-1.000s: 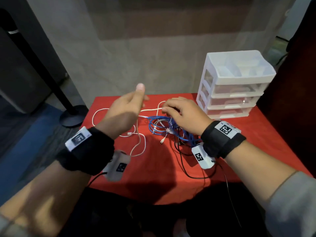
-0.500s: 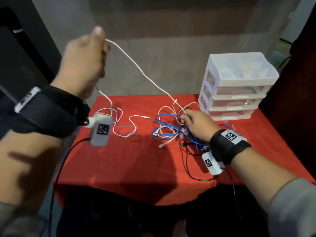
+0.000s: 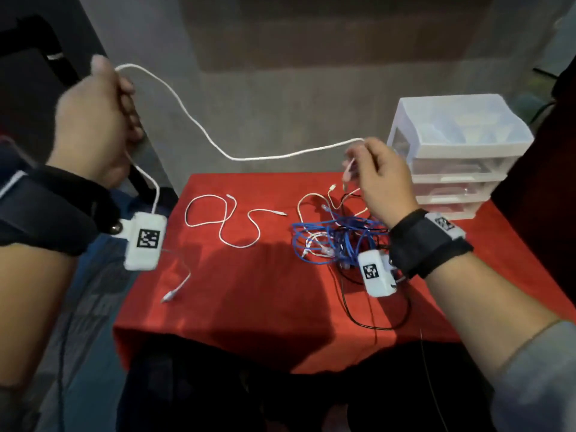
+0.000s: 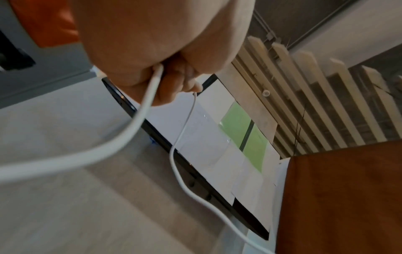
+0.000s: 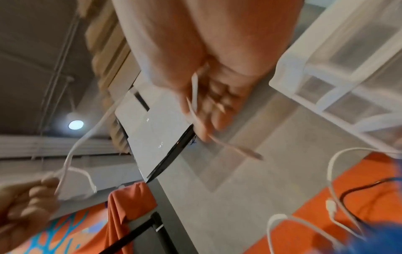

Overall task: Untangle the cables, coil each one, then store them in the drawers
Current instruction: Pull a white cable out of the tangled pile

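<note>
Lifted clear of the blue-and-black tangle (image 3: 339, 238) since half a second ago, the right hand (image 3: 385, 179) pinches one end of a thin white cable (image 3: 249, 157); the left hand (image 3: 93, 120) grips the other end high, stretching it free above the red table (image 3: 249, 291), ready for coiling.

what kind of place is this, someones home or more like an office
Probably an office or studio set up for recording, not a home: a small table under a red cloth, vertical blinds, and bare ceiling pipes with a round lamp.

Right hand (image 5: 208, 96) fingers motion-blurred in the wrist view; grip detail unclear. Tangled blue, white and black cable pile (image 3: 336, 238) partly hidden behind right wrist; individual strands indistinguishable.
</note>
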A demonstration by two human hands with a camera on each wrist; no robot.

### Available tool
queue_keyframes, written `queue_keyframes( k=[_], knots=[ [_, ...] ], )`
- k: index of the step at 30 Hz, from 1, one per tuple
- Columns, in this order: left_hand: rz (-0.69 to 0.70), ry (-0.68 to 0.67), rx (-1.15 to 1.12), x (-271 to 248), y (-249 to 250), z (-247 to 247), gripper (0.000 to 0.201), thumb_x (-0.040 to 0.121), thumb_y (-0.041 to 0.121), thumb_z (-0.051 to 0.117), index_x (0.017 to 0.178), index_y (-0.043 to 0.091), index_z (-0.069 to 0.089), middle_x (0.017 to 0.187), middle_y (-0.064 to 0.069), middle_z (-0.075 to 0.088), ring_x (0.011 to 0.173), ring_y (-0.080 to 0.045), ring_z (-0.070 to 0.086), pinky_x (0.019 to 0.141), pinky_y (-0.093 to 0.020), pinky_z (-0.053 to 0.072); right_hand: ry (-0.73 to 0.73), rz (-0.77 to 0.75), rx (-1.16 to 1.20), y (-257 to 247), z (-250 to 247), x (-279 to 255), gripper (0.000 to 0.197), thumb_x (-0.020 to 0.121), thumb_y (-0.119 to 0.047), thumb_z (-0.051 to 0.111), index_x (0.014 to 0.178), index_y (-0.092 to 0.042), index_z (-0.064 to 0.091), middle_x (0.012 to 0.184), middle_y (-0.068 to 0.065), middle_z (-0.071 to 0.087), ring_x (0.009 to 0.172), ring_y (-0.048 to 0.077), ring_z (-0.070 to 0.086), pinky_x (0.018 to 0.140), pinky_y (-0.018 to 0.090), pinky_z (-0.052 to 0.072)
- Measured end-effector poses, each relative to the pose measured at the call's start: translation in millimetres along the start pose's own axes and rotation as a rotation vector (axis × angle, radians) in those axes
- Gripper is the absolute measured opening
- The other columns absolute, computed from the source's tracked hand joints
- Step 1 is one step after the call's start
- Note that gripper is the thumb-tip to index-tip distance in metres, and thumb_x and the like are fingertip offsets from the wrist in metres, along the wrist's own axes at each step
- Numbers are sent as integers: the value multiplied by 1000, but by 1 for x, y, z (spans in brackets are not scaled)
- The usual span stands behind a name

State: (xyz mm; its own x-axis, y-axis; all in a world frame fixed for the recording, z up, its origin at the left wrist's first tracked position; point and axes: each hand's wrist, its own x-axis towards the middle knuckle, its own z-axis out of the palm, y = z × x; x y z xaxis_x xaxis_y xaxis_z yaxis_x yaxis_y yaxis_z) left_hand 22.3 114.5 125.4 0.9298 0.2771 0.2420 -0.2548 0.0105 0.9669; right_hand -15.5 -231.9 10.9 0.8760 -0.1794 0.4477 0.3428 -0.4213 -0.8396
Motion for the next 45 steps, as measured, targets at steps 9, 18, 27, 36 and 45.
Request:
queue_keyframes(
  k=[9,18,27,36,45],
  knots=[
    [-28,-555,284,-60,-58,58,37,107,46,42,97,16,61,72,2,55,52,-9,44,53,-25,39,-290,7,-51,-34,20,-3,25,102,-24,54,86,-15,71,65,4,68,55,20,68,56,40,56],
    [130,-644,604,-48,-93,74,28,108,36,42,95,28,65,71,8,52,48,-1,42,53,-28,39,-332,72,-16,-21,38,-14,9,94,-29,64,97,-27,72,82,7,73,72,34,74,70,49,59],
    [167,-451,817,73,-44,54,26,105,31,43,109,27,68,82,3,57,66,-18,51,73,-30,47,-358,58,-294,27,-10,-36,16,99,-29,61,88,-23,71,82,-4,72,80,15,66,85,40,53],
    [-40,-914,1640,26,-177,35,40,87,43,53,112,14,66,130,-15,65,112,-30,61,95,-33,48,-229,8,-359,50,-30,-51,14,98,-24,62,89,-19,71,88,-8,70,86,11,62,85,37,50],
    [359,-532,1254,10,-175,104,53,92,46,52,133,14,59,137,-14,59,122,-37,58,104,-41,46,-146,9,-401,59,-53,-59,12,97,-26,62,92,-22,73,90,-8,71,90,16,63,88,40,49]
  ],
)
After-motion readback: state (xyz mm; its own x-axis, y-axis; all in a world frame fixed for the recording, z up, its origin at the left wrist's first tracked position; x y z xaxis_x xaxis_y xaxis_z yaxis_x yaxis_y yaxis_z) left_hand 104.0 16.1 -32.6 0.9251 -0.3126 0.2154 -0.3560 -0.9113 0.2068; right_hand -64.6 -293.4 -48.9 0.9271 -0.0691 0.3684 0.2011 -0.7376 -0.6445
